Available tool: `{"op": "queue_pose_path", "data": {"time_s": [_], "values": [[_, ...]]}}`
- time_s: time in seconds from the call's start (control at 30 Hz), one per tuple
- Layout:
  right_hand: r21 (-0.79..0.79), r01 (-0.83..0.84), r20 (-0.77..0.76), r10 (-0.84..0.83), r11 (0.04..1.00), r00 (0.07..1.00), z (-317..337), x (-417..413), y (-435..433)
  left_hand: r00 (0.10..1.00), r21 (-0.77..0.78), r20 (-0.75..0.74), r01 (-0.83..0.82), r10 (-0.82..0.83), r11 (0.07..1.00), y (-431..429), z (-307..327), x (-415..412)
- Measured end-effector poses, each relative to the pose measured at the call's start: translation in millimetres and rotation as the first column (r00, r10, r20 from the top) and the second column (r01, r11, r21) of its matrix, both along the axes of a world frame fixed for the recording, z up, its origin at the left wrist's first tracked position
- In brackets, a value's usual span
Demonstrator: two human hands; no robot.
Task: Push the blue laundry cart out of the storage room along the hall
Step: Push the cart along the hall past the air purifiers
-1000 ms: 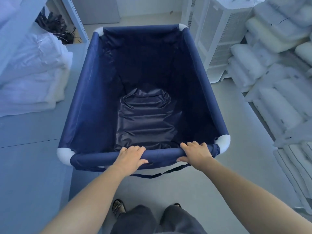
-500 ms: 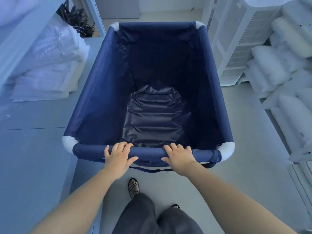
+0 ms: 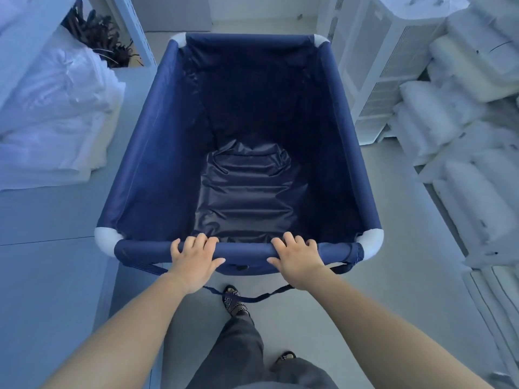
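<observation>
In the head view, a deep rectangular laundry cart (image 3: pixel 157 164) of navy-blue woven fabric filled the centre of the frame, standing on a smooth pale grey floor (image 3: pixel 387 304) between stacks of linen. Its padded tubular rim was joined by rounded white plastic corner caps (image 3: pixel 105 241), and a glossy, wrinkled dark liner (image 3: pixel 247 197) lay across its bottom. The left hand (image 3: pixel 193 262) gripped the near rail left of centre, fingers curled over the top and thumb stretched along the near face. The right hand (image 3: pixel 297 259) gripped the same rail right of centre in a mirrored hold, the two hands apart. A thin dark webbing strap (image 3: pixel 252 298) sagged in a loop below the rail, just over a woven patterned sandal (image 3: pixel 233 301) at the end of a dark grey trouser leg (image 3: pixel 238 355). At the upper left of the frame, soft folded white bedding (image 3: pixel 56 108) was piled on a flat surface, with a tangle of dark hangers (image 3: pixel 106 43) beyond it. At the upper right stood a white slatted cabinet (image 3: pixel 376 80), and plump white pillows (image 3: pixel 463 122) in filmy wrapping lay stacked along the right edge.
</observation>
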State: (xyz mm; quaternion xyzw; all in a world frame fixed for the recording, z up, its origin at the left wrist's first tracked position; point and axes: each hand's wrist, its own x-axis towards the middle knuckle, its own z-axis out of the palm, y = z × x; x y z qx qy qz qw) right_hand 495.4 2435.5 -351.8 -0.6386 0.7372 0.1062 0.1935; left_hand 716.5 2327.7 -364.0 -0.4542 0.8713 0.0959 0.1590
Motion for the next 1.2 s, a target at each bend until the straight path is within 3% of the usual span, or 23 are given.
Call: {"op": "queue_pose_path", "data": {"time_s": [0.23, 0.43, 1.03, 1.2], "values": [[-0.021, 0.106, -0.009, -0.106, 0.994, 0.994, -1, -25, -54, 0.999, 0.052, -0.03, 0.025, -0.024, 0.998, -70, 4, -31], [-0.059, 0.196, -0.036, -0.199, 0.979, 0.979, 0, -43, -97, 0.997, 0.226, -0.071, 0.047, -0.031, 0.973, -143, 14, -54], [0.12, 0.211, -0.096, -0.201, 0.97, 0.975, 9, -105, -221, 0.988, 0.19, -0.054, 0.155, -0.147, 0.969, -263, 17, -117], [0.132, 0.189, -0.101, -0.177, 0.973, 0.979, 8, -131, -259, 0.983, 0.1, 0.003, 0.184, -0.186, 0.978, -298, 17, -143]]}}
